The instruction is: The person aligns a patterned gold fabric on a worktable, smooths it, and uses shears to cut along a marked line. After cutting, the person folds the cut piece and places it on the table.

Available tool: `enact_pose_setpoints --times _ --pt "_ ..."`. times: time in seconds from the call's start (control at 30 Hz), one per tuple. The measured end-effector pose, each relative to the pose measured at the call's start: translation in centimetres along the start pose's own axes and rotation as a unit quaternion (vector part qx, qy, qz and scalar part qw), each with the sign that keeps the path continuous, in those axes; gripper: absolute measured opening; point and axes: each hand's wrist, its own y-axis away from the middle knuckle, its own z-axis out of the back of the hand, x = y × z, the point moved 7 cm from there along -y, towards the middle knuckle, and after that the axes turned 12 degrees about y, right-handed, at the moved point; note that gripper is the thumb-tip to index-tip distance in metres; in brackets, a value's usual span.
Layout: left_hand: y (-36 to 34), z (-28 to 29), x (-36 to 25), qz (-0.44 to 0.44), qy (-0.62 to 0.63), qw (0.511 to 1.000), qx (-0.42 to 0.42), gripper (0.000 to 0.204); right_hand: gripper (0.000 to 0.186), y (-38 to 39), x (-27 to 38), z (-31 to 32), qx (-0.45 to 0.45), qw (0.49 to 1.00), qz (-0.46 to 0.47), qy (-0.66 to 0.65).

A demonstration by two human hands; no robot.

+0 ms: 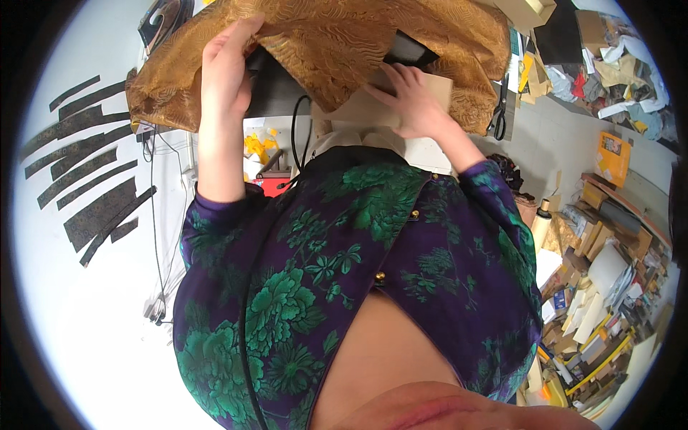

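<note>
Brown fabric (326,54), left hand (226,75) closed on its edge, right hand (417,106) splayed

The sheet (322,54) lies across the table (276,99), one corner hanging between the hands. The left hand (228,68) is at its left side; the right hand (414,100) is on the panel (443,87) near the front edge. Scissors (499,118) lie right of the sheet. Strips (89,132) sit left of the table; scraps (638,82) lie heaped far right.
</note>
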Motion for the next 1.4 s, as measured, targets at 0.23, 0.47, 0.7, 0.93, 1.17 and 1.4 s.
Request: enact_pose_setpoints --times 0.23,0.47,0.7,0.93,1.17,1.4 --pt "3.6 1.0 3.9 0.055 -0.139 0.987 0.057 0.017 0.063 -7.7 0.4 -3.7 -0.171 0.957 0.047 -0.228" --pt "6.5 6.6 14.3 0.337 -0.258 0.892 0.155 0.026 0.058 -3.6 -2.1 -3.5 -0.137 0.959 -0.105 -0.227" --pt "6.3 8.1 18.9 0.383 -0.251 0.871 0.180 0.052 0.024 3.8 -5.7 -8.3 -0.267 0.629 -0.451 -0.574" --pt "2.1 15.4 19.9 0.253 0.254 0.928 -0.098 0.037 0.032 1.9 -6.7 -10.4 -0.282 0.658 -0.491 -0.497" --pt "2.5 17.5 19.2 0.083 0.139 0.974 -0.157 0.027 0.024 2.4 -6.1 -10.4 -0.292 0.673 -0.484 -0.477" --pt "2.7 17.6 18.9 0.087 0.111 0.977 -0.161 0.028 0.025 2.7 -5.9 -11.2 -0.302 0.681 -0.482 -0.462"
